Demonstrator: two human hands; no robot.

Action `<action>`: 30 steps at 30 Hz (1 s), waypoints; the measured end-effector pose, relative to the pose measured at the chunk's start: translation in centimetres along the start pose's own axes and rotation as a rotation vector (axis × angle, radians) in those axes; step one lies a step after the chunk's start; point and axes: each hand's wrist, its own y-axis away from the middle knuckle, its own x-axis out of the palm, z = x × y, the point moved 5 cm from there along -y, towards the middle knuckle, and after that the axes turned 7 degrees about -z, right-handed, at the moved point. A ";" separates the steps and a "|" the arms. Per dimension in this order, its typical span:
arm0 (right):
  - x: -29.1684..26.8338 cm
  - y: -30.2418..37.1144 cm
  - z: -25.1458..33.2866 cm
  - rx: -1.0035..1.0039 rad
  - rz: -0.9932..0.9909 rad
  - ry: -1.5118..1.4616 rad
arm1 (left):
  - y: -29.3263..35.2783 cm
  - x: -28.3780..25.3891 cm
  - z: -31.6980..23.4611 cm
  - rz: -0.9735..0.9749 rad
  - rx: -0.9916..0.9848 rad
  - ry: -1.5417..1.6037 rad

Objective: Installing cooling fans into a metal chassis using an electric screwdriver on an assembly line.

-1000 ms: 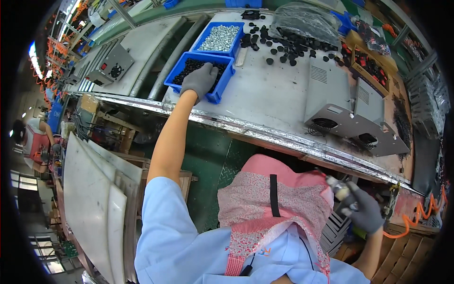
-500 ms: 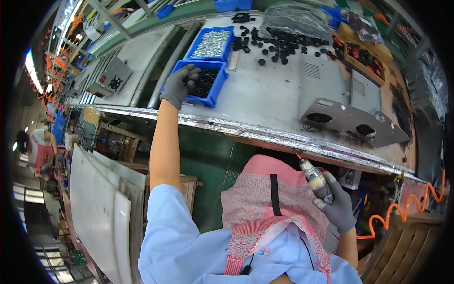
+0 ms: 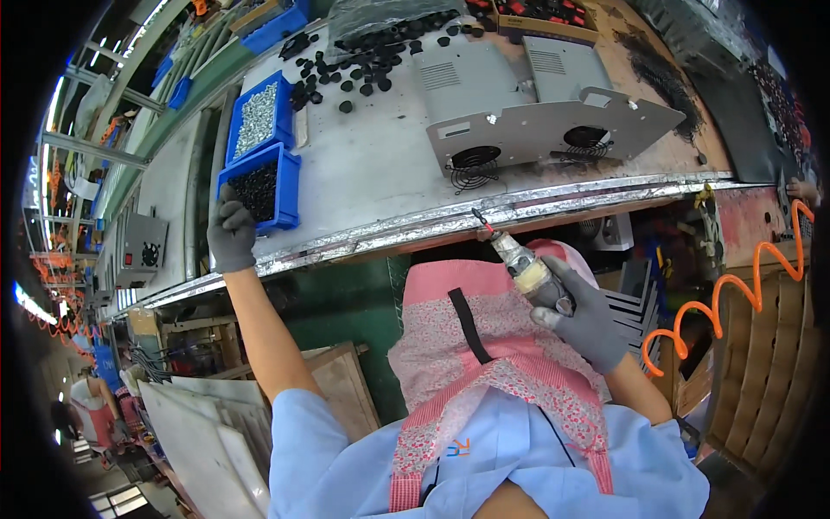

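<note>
My left hand, in a grey glove, is at the near left corner of a blue bin of small black pieces, probably screws. Its fingers are curled together, and whatever they may hold is too small to make out. My right hand, also gloved, is wrapped round a power screwdriver above my lap, its bit pointing up and left to the bench edge. On the bench ahead stands a grey sheet-metal panel with two black fans and wire fan guards at its lower side.
Behind the black-filled bin sits another blue bin with silvery small parts. Black round caps lie scattered farther back, beside a plastic bag. An orange coiled hose hangs at right. Pale boards lean at lower left.
The view has turned rightward, so the bench things appear farther left. My left hand has drawn back from over the black pieces to the bin's near left corner. My right hand still holds the screwdriver.
</note>
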 end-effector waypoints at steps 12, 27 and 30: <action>1.0 -0.1 2.3 0.008 0.020 -0.149 | 5.9 10.3 31.0 -0.079 -0.439 -0.142; 1.2 0.8 1.7 -0.026 0.030 -0.136 | 6.4 10.7 34.2 -0.038 -0.397 -0.278; 1.0 0.8 1.2 -0.069 0.019 -0.065 | 6.1 9.8 34.5 0.033 -0.434 -0.199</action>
